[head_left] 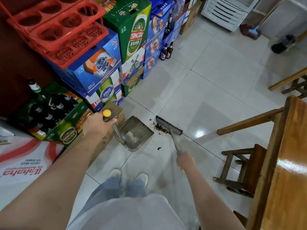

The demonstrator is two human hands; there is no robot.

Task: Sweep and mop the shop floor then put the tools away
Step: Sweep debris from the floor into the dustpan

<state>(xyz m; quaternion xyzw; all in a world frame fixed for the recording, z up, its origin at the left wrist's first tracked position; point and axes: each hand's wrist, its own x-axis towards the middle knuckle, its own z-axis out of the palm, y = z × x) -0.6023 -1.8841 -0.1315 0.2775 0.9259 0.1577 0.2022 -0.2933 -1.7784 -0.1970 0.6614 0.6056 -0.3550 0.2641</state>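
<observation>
- Sweeping stage: the debris pile (160,128) lies at frame centre, between the dustpan (135,132) mouth on its left and the broom head (168,125) touching it on its right.
- Left hand (98,124) is wrapped around the yellow-capped dustpan handle (108,116); right hand (185,160) is wrapped around the broom shaft (174,141).
- Broom head long axis runs upper left to lower right, roughly parallel to the dustpan lip; the required stroke is judged leftward, into the pan.
- One stray fragment (159,148) sits below the pile, outside the stroke line.
- Clearance: beer cartons (99,68) crowd the pan's left side; open tile (207,72) lies toward upper right; wooden stool (240,170) stands near the right forearm.
</observation>
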